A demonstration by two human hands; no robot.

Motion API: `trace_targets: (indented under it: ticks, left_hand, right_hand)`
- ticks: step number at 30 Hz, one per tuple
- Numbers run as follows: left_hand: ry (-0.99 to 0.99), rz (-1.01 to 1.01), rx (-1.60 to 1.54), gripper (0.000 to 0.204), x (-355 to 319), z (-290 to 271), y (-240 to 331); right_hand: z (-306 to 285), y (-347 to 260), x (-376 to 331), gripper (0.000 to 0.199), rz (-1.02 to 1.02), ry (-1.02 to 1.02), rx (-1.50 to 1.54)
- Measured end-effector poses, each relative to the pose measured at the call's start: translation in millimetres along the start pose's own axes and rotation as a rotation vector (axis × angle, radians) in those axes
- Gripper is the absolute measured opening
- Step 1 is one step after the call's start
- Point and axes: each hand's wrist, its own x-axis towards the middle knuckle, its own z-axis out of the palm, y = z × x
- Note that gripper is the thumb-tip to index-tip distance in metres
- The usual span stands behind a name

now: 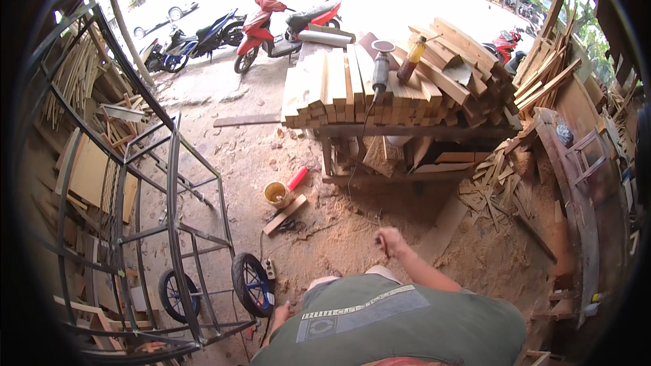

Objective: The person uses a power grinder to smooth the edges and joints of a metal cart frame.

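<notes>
My right hand [390, 238] is out in front of me, above the sawdust-covered floor. Its fingers are closed round a small reddish, dark thing [384, 248], too small to name. Low on the left, my left hand [281, 312] is beside the small black wheel with a blue rim [253, 285]. Its fingers are partly hidden, and I cannot see whether they hold anything. Ahead on the ground lie a short wooden block [285, 215], a yellow tub [276, 194] and a red cylinder [297, 178]. A pale power socket strip [269, 269] lies by the wheel.
A black metal frame on wheels [175, 230] fills the left side. Ahead, a bench [407, 133] bears stacked planks, a grey angle grinder [380, 73] and a bottle [411, 61]. Wood scraps [491, 186] lie at right. Scooters [258, 34] stand beyond. Cords cross the floor.
</notes>
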Motion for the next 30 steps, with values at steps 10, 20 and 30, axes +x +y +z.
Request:
trace_targets:
  ticks: [10,20,30]
  left_hand:
    - [-0.043,0.548,-0.085,0.039,32.9,68.0,236.5]
    - [0.291,-0.065,-0.273,0.049,23.6,135.3,69.9]
    - [0.330,-0.044,-0.384,0.047,-53.6,203.6,51.0]
  right_hand:
    - [4.3,-406.8,161.4,0.029,-0.862,0.191,-0.054]
    - [18.3,-504.5,281.1,0.069,-1.020,0.808,-1.196]
    - [-6.8,-490.1,436.8,0.097,-0.973,0.738,-1.227]
